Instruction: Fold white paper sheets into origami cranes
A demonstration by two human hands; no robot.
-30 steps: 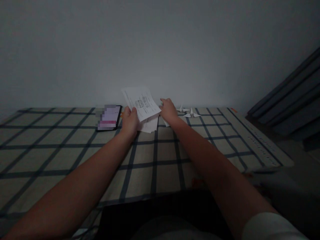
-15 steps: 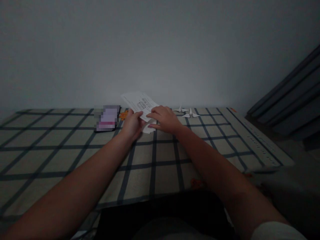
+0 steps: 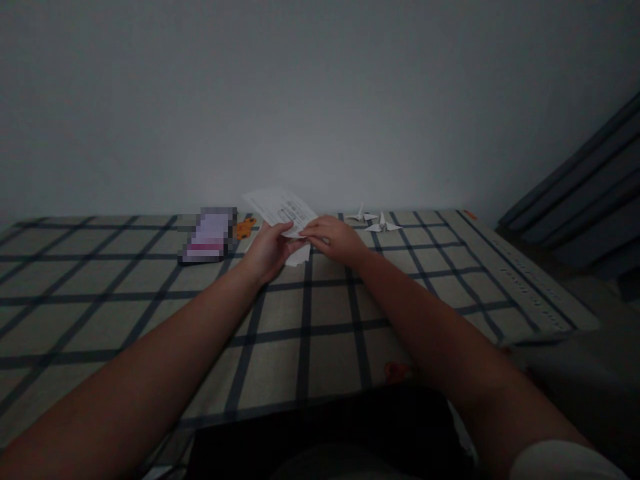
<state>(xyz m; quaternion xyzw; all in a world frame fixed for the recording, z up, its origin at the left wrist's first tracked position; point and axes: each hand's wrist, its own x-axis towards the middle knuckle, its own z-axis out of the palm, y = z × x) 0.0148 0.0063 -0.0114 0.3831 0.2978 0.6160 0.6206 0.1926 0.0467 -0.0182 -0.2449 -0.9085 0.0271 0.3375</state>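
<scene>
A printed sheet of white paper (image 3: pixel 280 205) is held up above the table between both hands. My left hand (image 3: pixel 270 252) grips its lower left side, thumb on top. At its lower right corner, my right hand (image 3: pixel 336 239) pinches the edge with fingers together. Below the hands lies more white paper (image 3: pixel 299 257), partly hidden by them. Two folded paper cranes (image 3: pixel 362 215) (image 3: pixel 383 224) stand to the right of my right hand, near the wall.
A phone with a blurred screen (image 3: pixel 209 235) lies left of my left hand, beside an orange object (image 3: pixel 245 229). A checked cloth (image 3: pixel 270 333) covers the table. Behind it rises a plain wall (image 3: pixel 320 100); a dark curtain (image 3: pixel 585 187) hangs at right.
My right hand's fingers have closed together on the paper's lower right edge. The paper's tilt has shifted slightly. The camera view has moved a little.
</scene>
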